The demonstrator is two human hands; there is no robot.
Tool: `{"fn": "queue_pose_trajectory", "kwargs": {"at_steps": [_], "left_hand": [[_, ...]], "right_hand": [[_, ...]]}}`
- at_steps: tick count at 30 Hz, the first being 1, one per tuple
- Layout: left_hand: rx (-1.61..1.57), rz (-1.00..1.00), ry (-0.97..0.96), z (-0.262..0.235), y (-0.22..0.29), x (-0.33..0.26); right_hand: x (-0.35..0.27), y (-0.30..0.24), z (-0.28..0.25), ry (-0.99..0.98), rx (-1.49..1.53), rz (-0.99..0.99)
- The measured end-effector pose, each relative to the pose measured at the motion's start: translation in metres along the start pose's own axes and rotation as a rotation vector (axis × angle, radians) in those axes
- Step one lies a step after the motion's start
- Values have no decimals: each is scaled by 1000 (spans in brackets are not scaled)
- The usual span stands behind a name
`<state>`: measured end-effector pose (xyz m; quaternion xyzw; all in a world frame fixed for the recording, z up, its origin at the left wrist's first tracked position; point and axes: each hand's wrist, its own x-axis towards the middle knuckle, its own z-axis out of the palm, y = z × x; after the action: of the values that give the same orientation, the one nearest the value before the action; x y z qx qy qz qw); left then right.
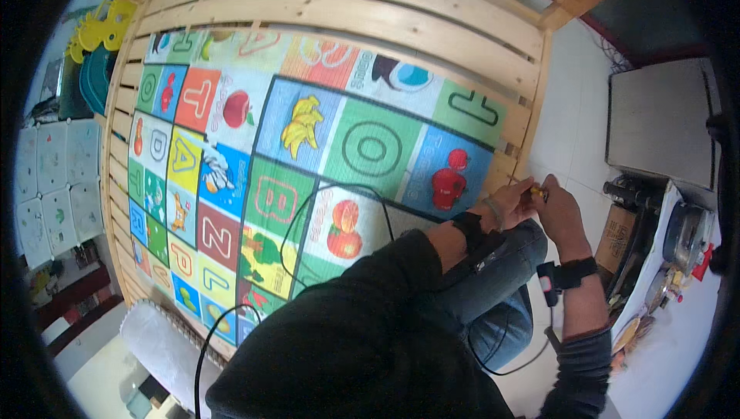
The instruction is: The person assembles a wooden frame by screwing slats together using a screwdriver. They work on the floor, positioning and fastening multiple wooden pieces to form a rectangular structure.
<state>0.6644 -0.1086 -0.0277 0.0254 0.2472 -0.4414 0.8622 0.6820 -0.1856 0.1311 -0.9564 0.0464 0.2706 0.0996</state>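
A small yellowish object shows between left hand and right hand. Left of them, a rectangular mat bears red, green, blue and yellow fruit-and-letter squares.

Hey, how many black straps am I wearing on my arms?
2: one black strap just behind the left hand, another farther back behind the right hand. The sleeves could hide more.

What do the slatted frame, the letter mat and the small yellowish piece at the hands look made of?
Slatted frame: wood, apparently unpainted, pale, with grain and knots showing. Letter mat: likely plastic or foam, going by its printed, finely textured face; fabric isn't ruled out. Small yellowish piece: too small and covered to tell, perhaps metal or plastic.
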Motion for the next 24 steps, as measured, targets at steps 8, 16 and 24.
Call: {"fn": "queue_pose_trajectory", "kwargs": {"at_steps": [8,16,24], "left_hand": [[184,-27,40,19,20,-15],[-28,-46,-87,24,15,-10],[19,-112,109,23,37,-19]], "right_hand": [[-4,-18,-22,46,-568,-510],[-6,-30,10,263,52,239],[20,-29,-22,138,-421,-408]]}}
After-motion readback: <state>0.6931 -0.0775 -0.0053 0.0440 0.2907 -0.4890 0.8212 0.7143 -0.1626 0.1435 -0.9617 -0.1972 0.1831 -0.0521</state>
